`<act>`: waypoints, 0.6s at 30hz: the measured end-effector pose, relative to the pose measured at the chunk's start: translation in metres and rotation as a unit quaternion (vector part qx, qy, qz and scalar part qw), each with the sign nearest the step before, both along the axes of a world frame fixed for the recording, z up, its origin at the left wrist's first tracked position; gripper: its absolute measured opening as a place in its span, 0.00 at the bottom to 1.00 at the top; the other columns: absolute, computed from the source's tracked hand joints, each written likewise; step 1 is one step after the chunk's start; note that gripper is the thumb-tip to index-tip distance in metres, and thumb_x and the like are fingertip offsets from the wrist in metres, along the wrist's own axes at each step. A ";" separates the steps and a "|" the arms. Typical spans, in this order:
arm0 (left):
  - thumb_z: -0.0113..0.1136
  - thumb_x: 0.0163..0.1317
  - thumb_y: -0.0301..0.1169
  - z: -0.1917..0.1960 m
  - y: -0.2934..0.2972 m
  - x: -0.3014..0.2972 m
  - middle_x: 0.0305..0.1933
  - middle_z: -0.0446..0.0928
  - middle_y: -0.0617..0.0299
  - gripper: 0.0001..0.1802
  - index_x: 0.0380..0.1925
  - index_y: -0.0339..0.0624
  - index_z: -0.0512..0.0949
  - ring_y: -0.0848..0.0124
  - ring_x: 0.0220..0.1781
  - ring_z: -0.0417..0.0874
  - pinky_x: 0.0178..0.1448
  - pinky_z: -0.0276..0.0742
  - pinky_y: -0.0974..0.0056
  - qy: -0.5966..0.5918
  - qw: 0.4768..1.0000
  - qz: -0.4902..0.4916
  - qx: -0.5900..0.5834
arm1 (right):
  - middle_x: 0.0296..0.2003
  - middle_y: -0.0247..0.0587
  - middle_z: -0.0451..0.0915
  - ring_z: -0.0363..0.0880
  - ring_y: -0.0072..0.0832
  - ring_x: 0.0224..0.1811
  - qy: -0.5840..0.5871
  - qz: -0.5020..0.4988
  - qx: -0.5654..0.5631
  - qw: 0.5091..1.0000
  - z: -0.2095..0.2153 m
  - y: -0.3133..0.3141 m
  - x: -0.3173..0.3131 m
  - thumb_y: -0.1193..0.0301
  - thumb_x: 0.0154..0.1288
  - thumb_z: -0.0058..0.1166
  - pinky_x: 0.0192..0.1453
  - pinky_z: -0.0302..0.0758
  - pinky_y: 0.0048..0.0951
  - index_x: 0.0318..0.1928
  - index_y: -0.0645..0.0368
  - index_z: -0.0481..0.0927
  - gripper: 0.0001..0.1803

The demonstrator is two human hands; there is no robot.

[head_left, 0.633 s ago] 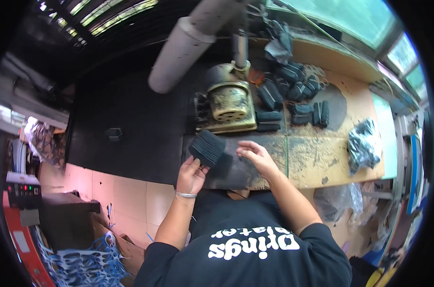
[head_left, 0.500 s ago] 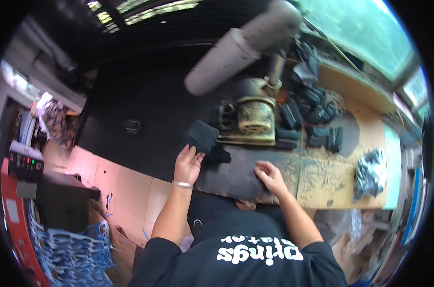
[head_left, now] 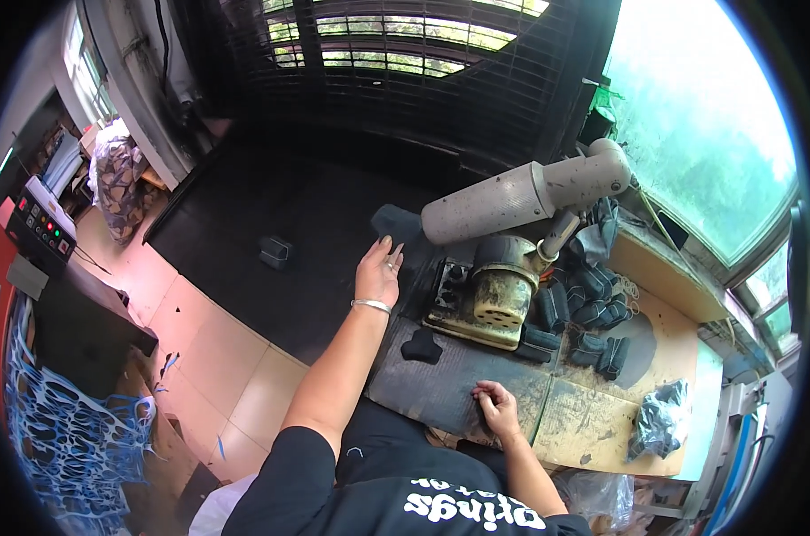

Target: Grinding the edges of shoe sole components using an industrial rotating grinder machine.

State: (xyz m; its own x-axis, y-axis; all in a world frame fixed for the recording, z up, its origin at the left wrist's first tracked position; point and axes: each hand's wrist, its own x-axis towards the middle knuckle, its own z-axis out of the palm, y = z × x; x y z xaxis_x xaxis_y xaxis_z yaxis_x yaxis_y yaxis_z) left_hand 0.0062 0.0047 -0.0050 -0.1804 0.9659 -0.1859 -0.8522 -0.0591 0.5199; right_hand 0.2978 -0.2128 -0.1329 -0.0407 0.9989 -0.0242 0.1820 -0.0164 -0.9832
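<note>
My left hand reaches forward over the black surface, its fingers stretched out. Just beyond the fingertips lies a flat dark fabric-like piece; whether a fingertip still touches it is hard to see. My right hand rests near the front edge of the dark board, fingers curled, with nothing visible in them. Between the hands, a small black lobed piece lies on the board. Behind it stands a worn cream-coloured machine with a perforated round front.
A thick grey pipe crosses above the machine. Several dark padded pieces are heaped right of it, near a plastic-wrapped bundle. One dark block sits on the black surface at left. Blue-white netting hangs lower left.
My left hand has moved forward from near the board's edge, and the dark piece it pinched now lies beyond its stretched fingers. The view has shifted; my right hand stays at the board.
</note>
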 end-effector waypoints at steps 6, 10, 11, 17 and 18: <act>0.68 0.61 0.30 0.010 0.007 0.012 0.50 0.75 0.63 0.10 0.41 0.44 0.79 0.56 0.66 0.72 0.66 0.66 0.60 -0.002 1.000 -0.001 -0.010 | 0.38 0.42 0.86 0.85 0.25 0.41 -0.019 -0.001 0.013 1.000 0.000 0.001 0.000 0.78 0.69 0.53 0.50 0.80 0.26 0.49 0.66 0.80 0.11; 0.69 0.60 0.30 0.013 0.007 0.015 0.50 0.75 0.63 0.11 0.41 0.44 0.79 0.57 0.66 0.72 0.65 0.66 0.61 -0.002 1.000 -0.003 -0.014 | 0.38 0.42 0.87 0.85 0.26 0.42 -0.032 -0.001 0.015 0.999 0.002 0.001 0.001 0.78 0.69 0.53 0.50 0.80 0.27 0.49 0.66 0.80 0.11; 0.69 0.60 0.31 0.013 0.006 0.015 0.50 0.75 0.63 0.11 0.41 0.44 0.79 0.57 0.66 0.72 0.65 0.66 0.61 0.001 1.000 -0.005 -0.013 | 0.38 0.42 0.87 0.85 0.26 0.42 -0.032 0.000 0.014 0.999 0.002 0.000 0.000 0.78 0.69 0.53 0.50 0.80 0.27 0.49 0.66 0.80 0.11; 0.68 0.61 0.31 0.011 0.002 0.011 0.50 0.75 0.62 0.11 0.42 0.44 0.78 0.59 0.64 0.73 0.65 0.66 0.61 0.005 1.000 -0.005 -0.008 | 0.38 0.42 0.87 0.85 0.25 0.41 -0.025 -0.001 0.012 1.000 0.004 0.000 -0.001 0.78 0.68 0.53 0.50 0.80 0.26 0.49 0.66 0.80 0.11; 0.68 0.61 0.31 0.012 0.001 0.012 0.50 0.75 0.62 0.11 0.42 0.44 0.78 0.59 0.63 0.73 0.65 0.66 0.62 0.007 1.000 -0.008 -0.004 | 0.38 0.42 0.87 0.85 0.25 0.41 -0.026 -0.002 0.012 1.000 0.004 0.000 -0.001 0.78 0.69 0.53 0.50 0.80 0.26 0.49 0.66 0.80 0.10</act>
